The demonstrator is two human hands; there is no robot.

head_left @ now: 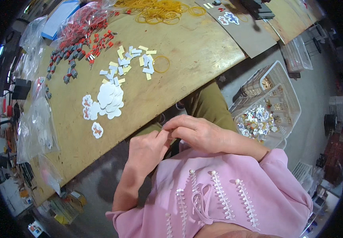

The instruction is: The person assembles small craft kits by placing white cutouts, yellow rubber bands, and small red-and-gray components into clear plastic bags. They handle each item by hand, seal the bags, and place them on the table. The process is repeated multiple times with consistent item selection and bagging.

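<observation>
My left hand (149,146) and my right hand (198,133) meet in front of my lap, just off the table's near edge. Both have their fingers closed and pressed together at the tips. Whatever lies between the fingertips is too hidden to make out. On the table beyond them lies a pile of white scalloped paper cutouts (110,99), with printed cutouts (87,106) at its left. A single printed cutout (97,130) rests nearer the edge. Small white and yellow strips (125,61) are scattered behind the pile, and one rubber band (161,64) lies beside them.
Grey parts (66,59) and red parts (100,41) spread at the table's far left, near a plastic bag (86,23) of red pieces. Yellow rubber bands (159,11) heap at the back. On the right floor, a white crate (292,93) stands by a bin holding many finished-looking cutouts (256,121).
</observation>
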